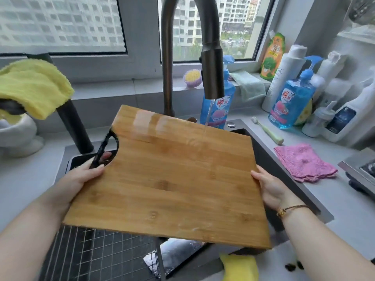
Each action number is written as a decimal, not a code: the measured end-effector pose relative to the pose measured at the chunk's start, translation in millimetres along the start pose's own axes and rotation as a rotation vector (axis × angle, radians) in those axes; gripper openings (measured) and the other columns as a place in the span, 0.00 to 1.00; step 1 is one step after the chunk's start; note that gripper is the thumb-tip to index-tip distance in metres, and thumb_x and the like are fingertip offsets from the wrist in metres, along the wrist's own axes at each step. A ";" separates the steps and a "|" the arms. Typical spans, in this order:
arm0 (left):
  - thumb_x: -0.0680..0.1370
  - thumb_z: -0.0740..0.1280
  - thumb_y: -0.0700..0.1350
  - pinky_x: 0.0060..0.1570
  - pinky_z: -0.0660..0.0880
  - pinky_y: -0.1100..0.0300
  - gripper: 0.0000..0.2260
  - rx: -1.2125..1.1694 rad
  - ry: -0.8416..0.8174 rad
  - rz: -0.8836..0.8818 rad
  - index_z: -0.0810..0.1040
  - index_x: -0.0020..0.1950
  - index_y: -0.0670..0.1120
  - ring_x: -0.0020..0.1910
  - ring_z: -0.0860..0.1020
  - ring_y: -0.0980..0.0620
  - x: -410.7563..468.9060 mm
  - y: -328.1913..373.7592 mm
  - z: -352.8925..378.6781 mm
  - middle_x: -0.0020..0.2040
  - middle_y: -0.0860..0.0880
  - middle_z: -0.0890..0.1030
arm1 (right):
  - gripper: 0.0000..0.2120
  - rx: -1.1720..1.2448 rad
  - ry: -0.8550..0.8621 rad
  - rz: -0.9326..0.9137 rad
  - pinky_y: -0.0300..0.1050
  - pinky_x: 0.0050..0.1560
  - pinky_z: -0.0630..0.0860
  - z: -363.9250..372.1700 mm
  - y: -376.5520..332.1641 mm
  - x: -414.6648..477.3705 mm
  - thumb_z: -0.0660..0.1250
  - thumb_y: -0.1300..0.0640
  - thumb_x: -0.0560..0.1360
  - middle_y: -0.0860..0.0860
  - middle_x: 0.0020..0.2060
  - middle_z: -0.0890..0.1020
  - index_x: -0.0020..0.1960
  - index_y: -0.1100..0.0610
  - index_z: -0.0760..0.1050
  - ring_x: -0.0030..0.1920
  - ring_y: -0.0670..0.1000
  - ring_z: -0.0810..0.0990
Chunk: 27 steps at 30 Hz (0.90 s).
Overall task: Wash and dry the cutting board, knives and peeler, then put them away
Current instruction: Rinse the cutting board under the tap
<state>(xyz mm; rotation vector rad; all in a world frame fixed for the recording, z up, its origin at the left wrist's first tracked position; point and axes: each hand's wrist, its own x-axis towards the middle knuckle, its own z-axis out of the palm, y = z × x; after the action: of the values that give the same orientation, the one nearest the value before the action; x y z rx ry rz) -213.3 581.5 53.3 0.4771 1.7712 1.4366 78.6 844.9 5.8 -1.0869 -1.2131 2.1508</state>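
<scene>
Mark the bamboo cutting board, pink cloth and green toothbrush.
bamboo cutting board [172, 179]: head view, centre of top face.
pink cloth [302, 163]: head view, middle of fold.
green toothbrush [267, 131]: head view, mid-handle.

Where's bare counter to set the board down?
Left counter, between the sink and white ceramic piece, is bare. So is the right strip below the pink cloth. Back right is crowded: bottles, toothbrush.
</scene>
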 end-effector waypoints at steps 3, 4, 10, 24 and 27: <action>0.79 0.57 0.41 0.37 0.73 0.54 0.13 -0.035 0.017 0.041 0.75 0.52 0.59 0.43 0.79 0.46 1.2 3.5 0.1 0.48 0.49 0.80 | 0.17 -0.033 -0.006 -0.008 0.48 0.40 0.79 10.6 -4.8 15.6 0.51 0.63 0.80 0.54 0.48 0.80 0.67 0.53 0.65 0.45 0.52 0.81; 0.79 0.57 0.41 0.38 0.72 0.54 0.14 -0.043 0.031 0.066 0.75 0.51 0.59 0.44 0.78 0.46 4.6 2.6 -0.2 0.49 0.49 0.80 | 0.17 -0.029 0.011 -0.021 0.50 0.42 0.77 13.7 -7.5 20.8 0.50 0.63 0.80 0.54 0.49 0.79 0.66 0.53 0.65 0.47 0.52 0.79; 0.80 0.56 0.45 0.42 0.73 0.52 0.12 -0.048 0.096 0.095 0.74 0.51 0.61 0.47 0.77 0.46 21.9 0.2 3.0 0.51 0.48 0.79 | 0.14 -0.002 0.036 -0.088 0.48 0.45 0.74 24.5 -11.6 49.7 0.50 0.56 0.81 0.52 0.50 0.79 0.61 0.52 0.71 0.50 0.51 0.78; 0.81 0.54 0.45 0.41 0.73 0.53 0.11 -0.177 0.118 0.051 0.73 0.51 0.59 0.47 0.77 0.50 43.6 -20.1 51.5 0.50 0.51 0.79 | 0.10 -0.057 0.233 -0.320 0.33 0.33 0.78 -5.7 -48.9 68.9 0.55 0.62 0.79 0.41 0.32 0.84 0.51 0.53 0.73 0.36 0.40 0.82; 0.82 0.54 0.45 0.41 0.74 0.53 0.11 -0.209 0.095 0.025 0.73 0.53 0.59 0.47 0.78 0.50 47.3 -25.2 64.4 0.49 0.51 0.80 | 0.10 -0.101 0.269 -0.336 0.34 0.37 0.79 -15.3 -60.3 60.2 0.55 0.62 0.79 0.41 0.32 0.84 0.52 0.52 0.74 0.35 0.38 0.82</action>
<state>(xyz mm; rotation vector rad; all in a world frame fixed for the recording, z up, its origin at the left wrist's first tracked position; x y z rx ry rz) -188.6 649.2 10.6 0.3264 1.6693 1.6648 54.9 925.3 27.4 -1.0835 -1.2830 1.6515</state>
